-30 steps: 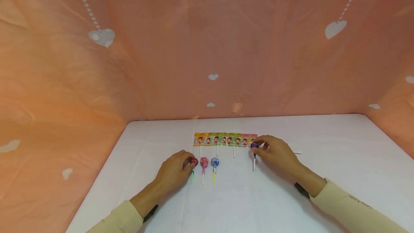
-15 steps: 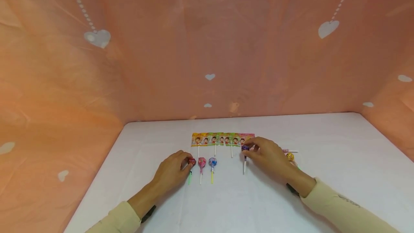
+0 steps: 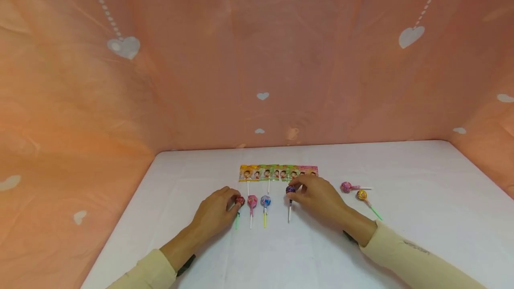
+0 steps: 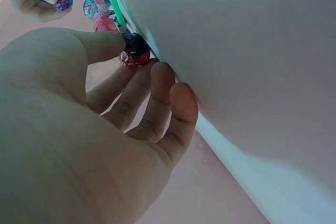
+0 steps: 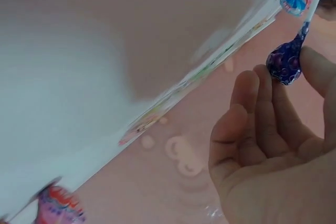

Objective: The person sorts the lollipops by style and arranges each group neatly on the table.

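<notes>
In the head view my left hand [image 3: 214, 211] pinches the head of a red lollipop [image 3: 240, 200] with a green stick, at the left end of a short row. Beside it lie a pink lollipop [image 3: 252, 201] on a white stick and a blue lollipop [image 3: 266, 200] on a yellow stick. The left wrist view has my thumb against the red wrapper [image 4: 135, 56], the index finger partly hidden behind it. My right hand [image 3: 319, 195] holds a purple lollipop [image 3: 290, 189] by its head between thumb and fingers, right of the blue one, its white stick toward me.
Behind the row, flat-wrapped lollipops [image 3: 259, 173] in orange, green and pink packets lie side by side. To the right on the white table [image 3: 257, 258] are a pink-purple lollipop [image 3: 346, 187] and a yellow lollipop [image 3: 362, 195]. An orange cloth [image 3: 201, 79] rises behind.
My right hand has carried the purple lollipop leftward, closer to the blue one, uncovering the pink-purple and yellow lollipops at the right. My left hand has stayed at the red lollipop.
</notes>
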`<state>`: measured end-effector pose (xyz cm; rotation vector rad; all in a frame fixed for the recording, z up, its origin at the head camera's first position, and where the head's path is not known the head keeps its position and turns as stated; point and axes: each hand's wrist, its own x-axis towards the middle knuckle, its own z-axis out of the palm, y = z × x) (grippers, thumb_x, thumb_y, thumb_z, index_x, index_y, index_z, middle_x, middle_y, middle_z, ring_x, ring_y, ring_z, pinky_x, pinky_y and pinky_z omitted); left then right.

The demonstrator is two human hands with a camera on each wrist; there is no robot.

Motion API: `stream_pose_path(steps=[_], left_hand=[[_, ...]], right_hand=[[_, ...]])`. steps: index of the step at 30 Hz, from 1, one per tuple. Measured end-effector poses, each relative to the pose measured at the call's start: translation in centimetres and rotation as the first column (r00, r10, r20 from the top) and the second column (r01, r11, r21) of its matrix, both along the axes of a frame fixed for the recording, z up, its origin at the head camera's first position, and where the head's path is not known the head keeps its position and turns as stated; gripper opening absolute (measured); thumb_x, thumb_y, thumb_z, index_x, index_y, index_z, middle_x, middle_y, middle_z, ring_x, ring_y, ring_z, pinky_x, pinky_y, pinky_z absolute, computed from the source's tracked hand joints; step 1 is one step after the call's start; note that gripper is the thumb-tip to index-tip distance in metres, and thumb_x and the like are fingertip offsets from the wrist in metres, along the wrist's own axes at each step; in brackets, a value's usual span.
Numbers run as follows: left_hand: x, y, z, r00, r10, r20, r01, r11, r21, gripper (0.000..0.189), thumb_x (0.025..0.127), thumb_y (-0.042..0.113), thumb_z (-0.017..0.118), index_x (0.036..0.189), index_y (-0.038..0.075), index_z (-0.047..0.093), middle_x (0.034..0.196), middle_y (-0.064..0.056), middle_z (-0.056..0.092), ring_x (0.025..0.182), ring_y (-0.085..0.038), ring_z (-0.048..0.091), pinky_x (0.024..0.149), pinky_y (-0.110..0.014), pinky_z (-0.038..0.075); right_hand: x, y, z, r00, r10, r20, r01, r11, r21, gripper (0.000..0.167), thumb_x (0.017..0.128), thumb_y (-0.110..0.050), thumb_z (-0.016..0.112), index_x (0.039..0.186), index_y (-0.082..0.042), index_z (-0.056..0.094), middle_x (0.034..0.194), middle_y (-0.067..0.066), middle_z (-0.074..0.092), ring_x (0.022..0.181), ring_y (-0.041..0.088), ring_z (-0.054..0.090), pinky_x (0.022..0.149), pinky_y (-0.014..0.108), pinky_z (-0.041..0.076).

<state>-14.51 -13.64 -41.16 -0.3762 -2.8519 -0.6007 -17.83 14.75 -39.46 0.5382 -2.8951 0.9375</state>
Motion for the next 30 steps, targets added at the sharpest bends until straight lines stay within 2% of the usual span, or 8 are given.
stream_pose_path(steps=[7, 14, 20, 23, 27, 30], left_hand=[[0.1, 0.0, 0.0, 1.000, -0.001, 0.015, 0.001, 1.000, -0.027, 0.018, 0.088, 0.019, 0.074, 0.105, 0.013, 0.071, 0.097, 0.002, 0.068, 0.096, -0.018, 0.066, 0.085, -0.041, 0.056], [0.1, 0.2, 0.1, 1.000, -0.008, -0.006, 0.007, 0.999, -0.043, 0.018, 0.089, 0.020, 0.073, 0.105, 0.013, 0.071, 0.097, 0.001, 0.068, 0.096, -0.020, 0.066, 0.084, -0.042, 0.057], [0.5, 0.2, -0.3, 1.000, -0.018, -0.005, 0.017, 0.999, -0.041, 0.017, 0.088, 0.020, 0.074, 0.104, 0.013, 0.070, 0.097, 0.001, 0.068, 0.097, -0.021, 0.066, 0.083, -0.043, 0.057], [0.5, 0.2, -0.4, 1.000, -0.021, -0.022, 0.020, 0.999, -0.046, 0.016, 0.087, 0.019, 0.074, 0.102, 0.014, 0.070, 0.096, 0.002, 0.067, 0.091, -0.017, 0.064, 0.079, -0.039, 0.056], [0.2, 0.1, -0.3, 0.999, -0.023, -0.037, 0.021, 0.998, -0.061, 0.016, 0.087, 0.019, 0.075, 0.102, 0.014, 0.070, 0.093, 0.003, 0.066, 0.086, -0.014, 0.061, 0.077, -0.035, 0.055], [0.1, 0.1, -0.2, 0.999, -0.023, -0.039, 0.021, 0.998, -0.067, 0.017, 0.088, 0.019, 0.074, 0.103, 0.013, 0.070, 0.094, 0.002, 0.066, 0.089, -0.015, 0.063, 0.080, -0.037, 0.056]], right_hand=[[0.0, -1.9, -0.3, 0.999, 0.046, 0.012, -0.046, 0.999, 0.028, 0.020, 0.084, -0.039, 0.078, 0.099, -0.026, 0.074, 0.087, -0.015, 0.066, 0.076, 0.002, 0.056, 0.074, 0.028, 0.047], [0.0, -2.4, -0.2, 0.998, 0.063, 0.007, -0.063, 0.997, 0.054, 0.020, 0.083, -0.037, 0.079, 0.096, -0.022, 0.075, 0.077, -0.016, 0.064, 0.068, 0.004, 0.051, 0.067, 0.026, 0.044], [0.1, -2.2, -1.1, 0.995, 0.098, 0.032, -0.100, 0.990, 0.095, 0.024, 0.084, -0.038, 0.078, 0.099, -0.019, 0.075, 0.079, -0.014, 0.068, 0.066, 0.003, 0.050, 0.065, 0.026, 0.043], [0.1, -2.1, -1.2, 0.994, 0.102, 0.027, -0.104, 0.990, 0.094, 0.024, 0.084, -0.037, 0.077, 0.099, -0.019, 0.075, 0.081, -0.014, 0.070, 0.065, 0.003, 0.049, 0.065, 0.027, 0.043], [-0.1, -2.1, -1.1, 0.994, 0.105, 0.016, -0.106, 0.990, 0.094, 0.024, 0.084, -0.038, 0.078, 0.100, -0.020, 0.075, 0.084, -0.014, 0.071, 0.069, 0.003, 0.053, 0.071, 0.029, 0.046], [-0.2, -2.2, -1.0, 0.994, 0.105, 0.007, -0.105, 0.990, 0.093, 0.026, 0.083, -0.040, 0.078, 0.100, -0.020, 0.075, 0.086, -0.013, 0.073, 0.076, 0.003, 0.056, 0.076, 0.032, 0.049]])
